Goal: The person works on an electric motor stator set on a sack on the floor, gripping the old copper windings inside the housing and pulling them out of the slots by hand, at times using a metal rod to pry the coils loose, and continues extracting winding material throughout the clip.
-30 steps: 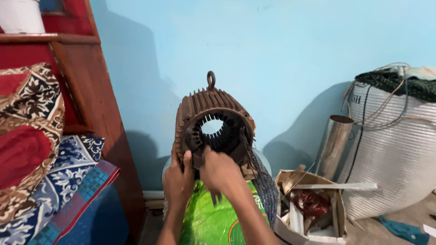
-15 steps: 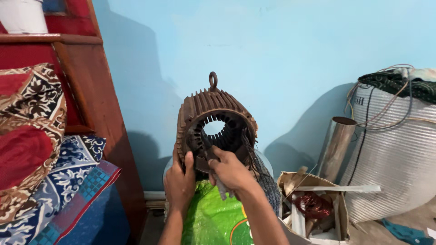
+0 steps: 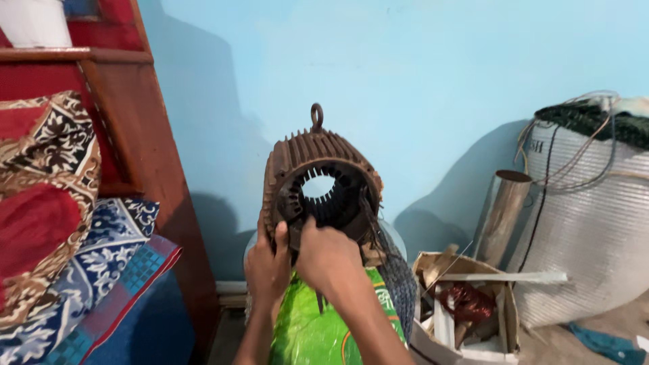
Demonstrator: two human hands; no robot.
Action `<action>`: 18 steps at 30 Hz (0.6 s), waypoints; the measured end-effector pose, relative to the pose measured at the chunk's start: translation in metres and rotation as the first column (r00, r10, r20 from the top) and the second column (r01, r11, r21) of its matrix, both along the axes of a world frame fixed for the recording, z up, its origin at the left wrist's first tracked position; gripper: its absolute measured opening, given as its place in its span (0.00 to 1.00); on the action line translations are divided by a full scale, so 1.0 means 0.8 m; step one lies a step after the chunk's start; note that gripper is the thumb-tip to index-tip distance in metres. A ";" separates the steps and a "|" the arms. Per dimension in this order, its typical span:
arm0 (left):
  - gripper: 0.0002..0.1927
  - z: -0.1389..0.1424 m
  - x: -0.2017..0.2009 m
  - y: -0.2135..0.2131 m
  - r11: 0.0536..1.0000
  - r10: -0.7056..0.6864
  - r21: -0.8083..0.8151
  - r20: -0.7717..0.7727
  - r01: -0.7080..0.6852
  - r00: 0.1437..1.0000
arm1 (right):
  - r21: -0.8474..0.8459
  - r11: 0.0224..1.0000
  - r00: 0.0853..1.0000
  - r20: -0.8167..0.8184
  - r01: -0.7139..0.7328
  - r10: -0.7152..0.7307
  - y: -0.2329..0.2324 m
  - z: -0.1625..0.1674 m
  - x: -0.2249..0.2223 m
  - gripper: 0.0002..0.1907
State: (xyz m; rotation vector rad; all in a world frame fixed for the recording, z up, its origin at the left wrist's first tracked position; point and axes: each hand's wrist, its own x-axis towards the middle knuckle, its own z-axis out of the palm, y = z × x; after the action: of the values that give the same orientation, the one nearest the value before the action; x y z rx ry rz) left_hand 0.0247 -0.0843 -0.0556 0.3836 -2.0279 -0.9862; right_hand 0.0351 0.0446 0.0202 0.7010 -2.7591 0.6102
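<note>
While left hand [image 3: 267,263] stays clamped on rusty stator housing [image 3: 318,186], right hand [image 3: 328,260] grip shifted lower-left — closed on its rim.

Green sack [image 3: 318,324] bearing motor housing [image 3: 321,186].

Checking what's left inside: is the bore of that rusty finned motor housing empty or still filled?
Empty: the blue wall shows straight through the motor housing, with only slot teeth ringing its bore.

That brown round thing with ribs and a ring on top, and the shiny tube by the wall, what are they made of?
The brown ribbed round housing looks like cast metal, probably iron: dull, rusty-brown, with stiff fins and a lifting ring. The shiny grey tube looks like thin sheet metal, given its smooth silvery sheen.
</note>
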 end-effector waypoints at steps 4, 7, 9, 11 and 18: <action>0.33 -0.004 -0.002 -0.003 0.999 0.033 -0.018 0.074 -0.031 0.997 | 0.009 0.999 0.979 0.200 0.033 -0.034 -0.028 0.035 -0.018 0.18; 0.30 -0.002 -0.001 -0.002 0.998 0.013 -0.061 -0.012 -0.013 1.000 | 0.034 0.999 0.992 0.127 0.002 -0.006 -0.019 0.031 -0.024 0.17; 0.30 0.001 0.001 0.000 0.999 -0.021 -0.029 -0.019 0.020 1.000 | 0.017 1.000 0.995 0.093 -0.025 0.023 -0.001 0.011 -0.024 0.21; 0.34 0.004 0.004 0.001 0.996 -0.049 0.076 0.051 0.045 0.997 | -0.030 0.997 0.979 0.191 -0.065 0.069 0.008 -0.008 -0.030 0.32; 0.34 0.003 0.005 0.001 1.000 -0.014 0.000 0.016 0.014 1.000 | -0.604 0.794 0.891 0.324 -0.065 0.319 -0.021 -0.005 -0.064 0.22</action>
State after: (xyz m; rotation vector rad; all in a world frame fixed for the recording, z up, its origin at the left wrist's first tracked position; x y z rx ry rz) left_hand 0.0285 -0.0839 -0.0536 0.3788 -2.0479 -0.9947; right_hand -0.0162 0.0279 0.0163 0.7747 -2.5974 1.7411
